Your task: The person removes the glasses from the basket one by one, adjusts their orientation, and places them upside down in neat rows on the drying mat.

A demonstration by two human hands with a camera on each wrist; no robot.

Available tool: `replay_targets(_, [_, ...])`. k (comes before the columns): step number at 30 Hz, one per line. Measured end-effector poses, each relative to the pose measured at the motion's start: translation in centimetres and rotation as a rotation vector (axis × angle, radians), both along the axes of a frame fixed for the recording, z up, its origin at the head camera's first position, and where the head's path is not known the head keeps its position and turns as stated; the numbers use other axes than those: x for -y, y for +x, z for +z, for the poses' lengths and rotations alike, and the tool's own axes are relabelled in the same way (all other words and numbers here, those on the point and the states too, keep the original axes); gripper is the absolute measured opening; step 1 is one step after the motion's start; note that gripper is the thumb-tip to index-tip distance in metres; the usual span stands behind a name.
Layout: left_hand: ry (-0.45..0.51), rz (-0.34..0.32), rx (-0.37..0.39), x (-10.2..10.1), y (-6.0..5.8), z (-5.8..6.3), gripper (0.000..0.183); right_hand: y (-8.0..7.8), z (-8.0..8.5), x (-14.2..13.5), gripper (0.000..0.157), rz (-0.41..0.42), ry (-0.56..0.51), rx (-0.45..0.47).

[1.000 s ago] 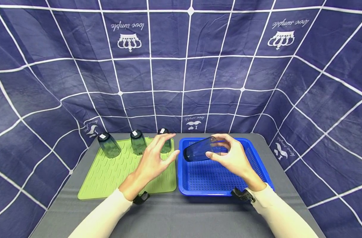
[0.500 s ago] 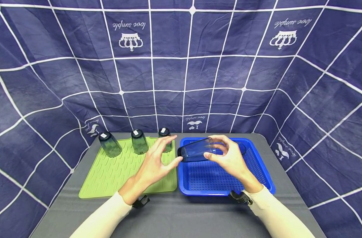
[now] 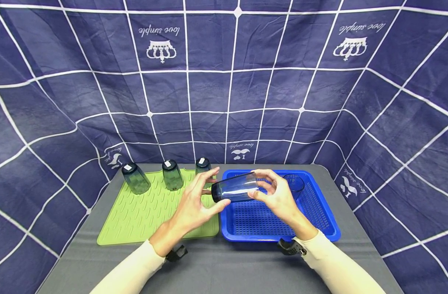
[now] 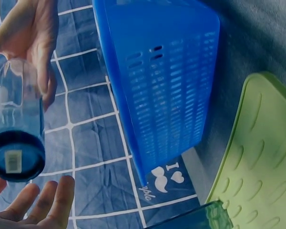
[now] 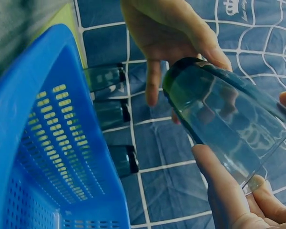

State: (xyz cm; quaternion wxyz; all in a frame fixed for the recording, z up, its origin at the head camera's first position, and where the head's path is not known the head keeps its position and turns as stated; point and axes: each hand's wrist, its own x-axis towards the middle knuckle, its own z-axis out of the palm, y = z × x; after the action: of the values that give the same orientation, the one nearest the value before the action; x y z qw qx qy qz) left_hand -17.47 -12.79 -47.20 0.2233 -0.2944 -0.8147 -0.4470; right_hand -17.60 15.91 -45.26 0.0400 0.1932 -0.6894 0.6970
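Note:
My right hand (image 3: 273,194) grips a tinted blue drinking glass (image 3: 236,188) near its rim, thumb in front and fingers behind. The glass lies tilted in the air over the left side of the blue basket (image 3: 279,238), thick base toward the left. Around that base my left hand (image 3: 196,200) is spread, its thumb and fingers uncurled, the thumb tip right at the base edge. A pale label shows under the base (image 4: 18,155) in the left wrist view. The right wrist view has the left hand (image 5: 174,31) just beyond the base.
Three upside-down glasses stand along the back of the green drying mat (image 3: 135,220): a left one (image 3: 136,179), a middle one (image 3: 172,175) and a right one (image 3: 203,164), partly hidden by my left hand. Another glass (image 3: 294,185) sits in the basket's back right. Patterned cloth (image 3: 209,94) hangs behind.
The glass in my right hand has moved left, from over the basket toward the mat, its base now between my left thumb and fingers. The left hand has barely moved.

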Motion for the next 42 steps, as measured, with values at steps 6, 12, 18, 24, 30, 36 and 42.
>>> replay_targets(6, [0.041,-0.021,0.045,-0.4,0.3,-0.1,0.094,0.1,-0.1,0.6,0.063,0.012,-0.037,0.038])
replay_targets(12, [0.03,-0.014,-0.013,-0.7,0.4,0.1,0.094,0.2,-0.3,1.1,0.064,0.015,-0.038,0.063])
replay_targets(18, [0.025,-0.014,-0.032,-0.7,0.5,0.1,0.089,0.4,-0.6,1.4,0.064,0.051,-0.066,0.088])
replay_targets(24, [0.072,-0.058,-0.037,-0.6,0.5,-0.1,0.074,0.4,-0.7,1.5,0.064,0.089,-0.093,0.112])
replay_targets(30, [0.093,-0.086,-0.039,-0.5,0.6,-0.2,0.071,0.4,-1.0,1.4,0.059,0.146,-0.142,0.117])
replay_targets(36, [0.101,-0.094,-0.05,-0.4,0.7,0.1,0.071,0.6,-1.2,1.3,0.053,0.233,-0.192,0.119])
replay_targets(42, [0.091,-0.087,-0.079,-0.2,0.9,0.2,0.072,0.8,-1.1,1.1,0.062,0.272,-0.171,0.112])
